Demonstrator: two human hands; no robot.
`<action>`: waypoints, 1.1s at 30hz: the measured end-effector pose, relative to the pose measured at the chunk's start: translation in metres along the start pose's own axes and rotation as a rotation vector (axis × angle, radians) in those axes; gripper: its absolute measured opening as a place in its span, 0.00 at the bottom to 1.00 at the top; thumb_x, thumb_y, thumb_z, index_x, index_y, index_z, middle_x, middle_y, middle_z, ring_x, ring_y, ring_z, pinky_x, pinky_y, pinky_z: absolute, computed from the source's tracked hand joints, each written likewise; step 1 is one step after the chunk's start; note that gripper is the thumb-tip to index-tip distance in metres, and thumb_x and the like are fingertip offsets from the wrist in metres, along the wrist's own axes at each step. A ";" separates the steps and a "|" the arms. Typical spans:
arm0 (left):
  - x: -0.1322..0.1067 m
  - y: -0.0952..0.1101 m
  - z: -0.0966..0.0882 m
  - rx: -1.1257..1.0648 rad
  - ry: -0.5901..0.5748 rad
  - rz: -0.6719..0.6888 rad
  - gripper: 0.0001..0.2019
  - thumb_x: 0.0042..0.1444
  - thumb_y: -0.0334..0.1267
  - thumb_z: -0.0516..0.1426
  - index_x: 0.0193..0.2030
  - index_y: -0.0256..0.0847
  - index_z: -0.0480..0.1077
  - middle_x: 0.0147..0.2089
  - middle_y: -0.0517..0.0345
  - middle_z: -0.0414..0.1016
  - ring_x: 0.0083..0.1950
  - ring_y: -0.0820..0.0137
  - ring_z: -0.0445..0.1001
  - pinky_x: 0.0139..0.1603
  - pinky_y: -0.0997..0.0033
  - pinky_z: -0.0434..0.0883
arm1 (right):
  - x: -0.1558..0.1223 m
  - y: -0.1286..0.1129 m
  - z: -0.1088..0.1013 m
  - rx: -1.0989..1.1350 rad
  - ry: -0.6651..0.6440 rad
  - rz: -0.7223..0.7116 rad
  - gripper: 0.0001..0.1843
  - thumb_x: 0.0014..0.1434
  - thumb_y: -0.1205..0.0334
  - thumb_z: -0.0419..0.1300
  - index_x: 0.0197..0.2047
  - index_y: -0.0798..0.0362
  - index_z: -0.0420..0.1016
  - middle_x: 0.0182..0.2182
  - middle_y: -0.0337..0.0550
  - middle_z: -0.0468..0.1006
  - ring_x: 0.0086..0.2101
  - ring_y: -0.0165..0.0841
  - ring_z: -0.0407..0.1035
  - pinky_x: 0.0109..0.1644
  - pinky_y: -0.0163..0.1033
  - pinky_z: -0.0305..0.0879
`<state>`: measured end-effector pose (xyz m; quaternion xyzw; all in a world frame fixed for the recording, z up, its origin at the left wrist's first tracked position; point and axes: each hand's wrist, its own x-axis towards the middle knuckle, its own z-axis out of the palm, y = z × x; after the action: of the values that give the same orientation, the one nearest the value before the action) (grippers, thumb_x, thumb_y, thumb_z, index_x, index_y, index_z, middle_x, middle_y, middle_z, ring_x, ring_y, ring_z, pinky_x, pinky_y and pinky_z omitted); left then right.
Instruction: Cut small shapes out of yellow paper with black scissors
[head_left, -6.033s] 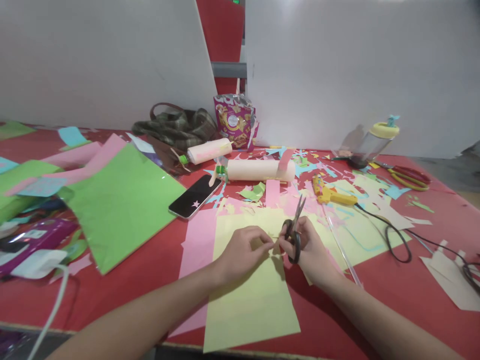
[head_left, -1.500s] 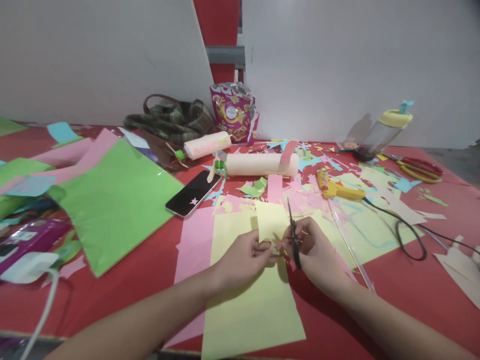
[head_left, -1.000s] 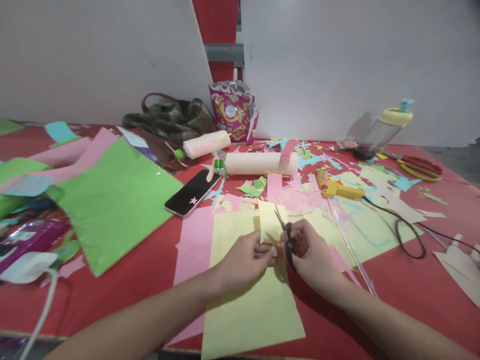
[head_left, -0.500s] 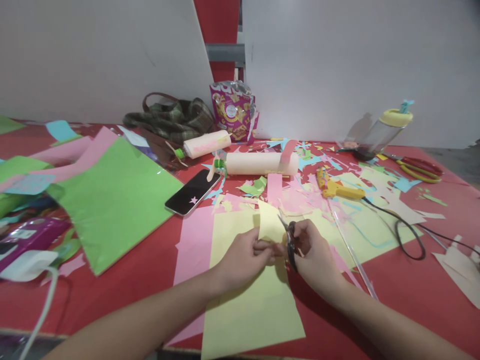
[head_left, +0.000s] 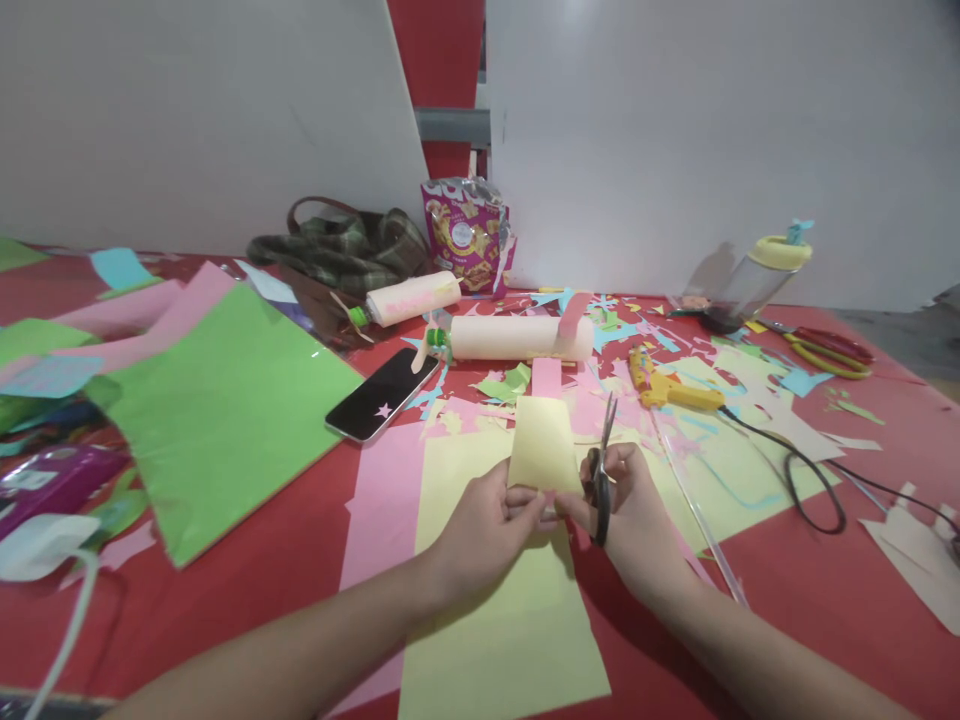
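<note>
A small piece of pale yellow paper (head_left: 543,445) stands upright between my hands, its lower edge pinched by my left hand (head_left: 491,525). My right hand (head_left: 637,515) is closed round the dark handles of a pair of scissors (head_left: 602,480). The scissors' blades point up and away, just right of the paper and apart from it. My right fingertips reach the paper's lower right corner. Beneath both hands lies a large yellow sheet (head_left: 502,640), overlapping a pink sheet (head_left: 379,530) on its left.
A phone (head_left: 382,395), a white paper-wrapped bottle (head_left: 502,338) and many paper scraps lie beyond my hands. To the right are a yellow glue gun (head_left: 682,394) with its cord, a clear glue stick (head_left: 701,520) and red-handled scissors (head_left: 832,345). Green sheets (head_left: 225,410) lie left.
The scissors have swung from leaning against the paper's right edge to pointing upward, clear of it. My right fingertips have moved in to the paper's lower corner.
</note>
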<state>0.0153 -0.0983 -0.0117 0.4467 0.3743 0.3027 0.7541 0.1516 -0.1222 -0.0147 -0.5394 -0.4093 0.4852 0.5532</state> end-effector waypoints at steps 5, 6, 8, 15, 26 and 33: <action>-0.001 -0.003 0.002 -0.006 -0.027 -0.006 0.11 0.51 0.38 0.52 0.39 0.35 0.59 0.36 0.51 0.72 0.37 0.69 0.72 0.44 0.65 0.67 | 0.000 0.001 0.000 -0.013 -0.001 -0.025 0.23 0.39 0.71 0.62 0.29 0.48 0.49 0.27 0.31 0.61 0.22 0.23 0.58 0.22 0.28 0.58; -0.001 -0.003 0.002 0.012 -0.025 0.008 0.11 0.51 0.38 0.52 0.39 0.36 0.59 0.35 0.52 0.72 0.37 0.69 0.72 0.43 0.66 0.68 | 0.000 0.001 0.000 -0.007 -0.002 -0.029 0.23 0.39 0.72 0.62 0.29 0.47 0.50 0.27 0.31 0.61 0.22 0.23 0.59 0.23 0.28 0.58; -0.001 -0.002 0.002 0.070 0.003 0.061 0.11 0.51 0.37 0.51 0.41 0.37 0.58 0.36 0.53 0.70 0.37 0.70 0.71 0.42 0.68 0.67 | 0.000 0.001 -0.001 0.001 0.002 -0.041 0.22 0.39 0.73 0.62 0.29 0.47 0.50 0.27 0.31 0.60 0.23 0.24 0.59 0.23 0.28 0.60; 0.012 0.019 -0.031 0.404 0.309 0.290 0.05 0.49 0.31 0.45 0.27 0.40 0.60 0.42 0.57 0.63 0.42 0.71 0.65 0.37 0.71 0.65 | 0.004 -0.001 -0.005 0.034 0.038 -0.052 0.22 0.42 0.68 0.62 0.30 0.46 0.49 0.28 0.30 0.59 0.15 0.20 0.56 0.12 0.27 0.55; 0.022 0.026 -0.052 0.668 0.319 0.438 0.09 0.41 0.26 0.42 0.14 0.38 0.51 0.37 0.57 0.64 0.42 0.69 0.62 0.45 0.67 0.59 | 0.005 0.000 -0.006 -0.011 0.041 -0.083 0.22 0.41 0.67 0.63 0.29 0.47 0.50 0.28 0.31 0.59 0.16 0.20 0.55 0.12 0.26 0.57; 0.023 0.016 -0.055 0.454 0.161 0.395 0.15 0.52 0.40 0.41 0.24 0.39 0.63 0.41 0.52 0.64 0.45 0.64 0.62 0.31 0.69 0.67 | 0.004 0.002 -0.007 -0.007 0.013 -0.071 0.21 0.43 0.66 0.62 0.30 0.47 0.50 0.28 0.31 0.59 0.15 0.19 0.52 0.11 0.26 0.56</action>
<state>-0.0202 -0.0491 -0.0218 0.6424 0.3967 0.3867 0.5296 0.1588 -0.1202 -0.0174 -0.5297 -0.4262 0.4603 0.5709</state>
